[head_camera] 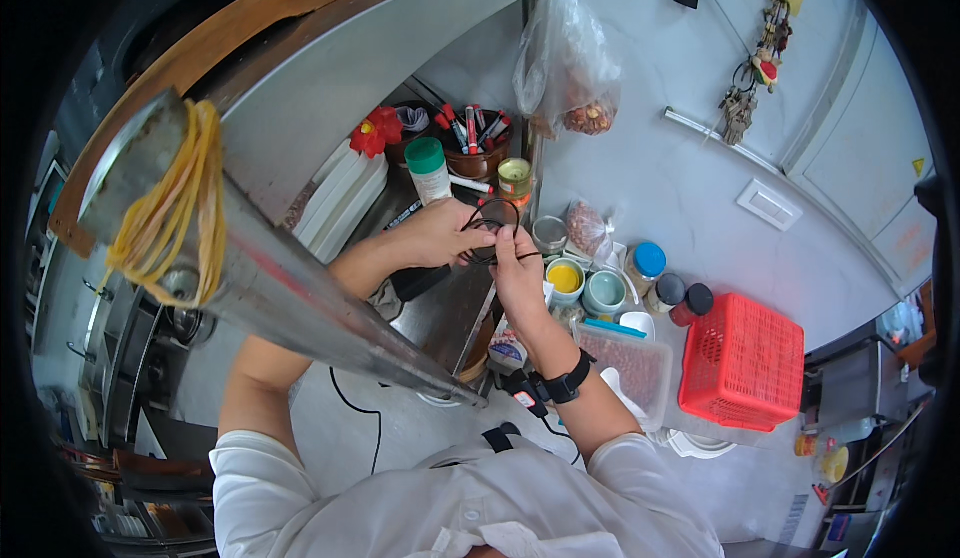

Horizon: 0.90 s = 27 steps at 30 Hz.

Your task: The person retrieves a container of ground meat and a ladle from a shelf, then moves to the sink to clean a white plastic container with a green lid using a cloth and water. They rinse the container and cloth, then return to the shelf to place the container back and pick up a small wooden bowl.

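Note:
A thin black cable (489,222) is wound into a small loose coil between my two hands. My left hand (444,234) grips the coil's left side, thumb pointing right. The thumb and fingers of my right hand (519,273) pinch its right side, and a short piece sticks out past them. Both hands are over the edge of a metal shelf (431,318). A black object (420,282) lies below my left wrist, partly covered. Just beyond the hands stand a white container with a green lid (427,172) and a brown pot of markers (476,162).
A slanting metal post (300,280) with rubber bands (176,213) crosses in front of my left arm. On the right are small bowls (604,293), lidded jars (646,259), a plastic tub (626,367) and a red basket (742,363). A plastic bag (570,70) hangs above.

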Tool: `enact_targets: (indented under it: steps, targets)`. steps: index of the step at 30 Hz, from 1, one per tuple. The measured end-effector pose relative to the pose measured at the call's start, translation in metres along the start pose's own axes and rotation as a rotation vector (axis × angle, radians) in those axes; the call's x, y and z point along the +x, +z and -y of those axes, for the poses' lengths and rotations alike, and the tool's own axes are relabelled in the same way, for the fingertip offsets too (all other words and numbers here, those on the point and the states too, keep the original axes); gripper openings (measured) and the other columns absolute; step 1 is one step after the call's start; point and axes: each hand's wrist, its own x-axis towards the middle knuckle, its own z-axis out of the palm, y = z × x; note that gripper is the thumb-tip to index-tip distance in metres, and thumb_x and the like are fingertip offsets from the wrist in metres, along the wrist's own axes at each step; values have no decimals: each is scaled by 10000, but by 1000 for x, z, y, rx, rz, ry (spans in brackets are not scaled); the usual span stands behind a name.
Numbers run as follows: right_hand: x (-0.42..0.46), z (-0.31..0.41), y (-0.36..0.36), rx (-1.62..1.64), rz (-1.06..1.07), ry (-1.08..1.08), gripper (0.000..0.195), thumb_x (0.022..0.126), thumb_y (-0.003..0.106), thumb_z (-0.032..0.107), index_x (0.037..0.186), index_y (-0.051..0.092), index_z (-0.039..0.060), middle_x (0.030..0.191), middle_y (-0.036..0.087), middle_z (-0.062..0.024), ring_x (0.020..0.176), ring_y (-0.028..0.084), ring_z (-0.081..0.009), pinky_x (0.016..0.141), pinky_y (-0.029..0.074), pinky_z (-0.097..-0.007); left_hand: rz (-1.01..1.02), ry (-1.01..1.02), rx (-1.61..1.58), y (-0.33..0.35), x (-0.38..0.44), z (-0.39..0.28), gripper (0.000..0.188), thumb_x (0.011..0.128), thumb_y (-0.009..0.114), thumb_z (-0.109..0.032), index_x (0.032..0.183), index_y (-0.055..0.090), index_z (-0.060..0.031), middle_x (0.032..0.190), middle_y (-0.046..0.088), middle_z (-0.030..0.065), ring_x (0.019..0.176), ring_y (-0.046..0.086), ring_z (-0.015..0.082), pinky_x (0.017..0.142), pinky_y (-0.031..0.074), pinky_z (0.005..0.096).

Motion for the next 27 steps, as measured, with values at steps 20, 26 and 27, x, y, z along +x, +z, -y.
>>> enact_targets:
  steps: [20,26,27]
  targets:
    - [-14,-18,-79,-159,-58,135,320,979,508,329,873,596,40,658,471,54,561,387,-34,508,304,-193,-529,176,662,-114,131,-6,254,913,551,-192,902,631,48,798,663,198,709,639,286,654,474,372]
    - [-19,-23,-86,-185,-81,187,310,979,510,303,861,603,32,648,481,48,566,404,-34,513,315,-198,-602,83,793,-134,152,-2,260,910,526,-219,872,622,20,860,646,212,862,617,390,737,468,469]
    - [-20,-25,-88,-181,-95,197,309,976,518,294,864,610,21,639,480,45,571,403,-36,520,322,-205,-630,91,861,-135,156,-3,235,904,521,-188,896,614,27,866,649,211,858,618,394,730,472,466]
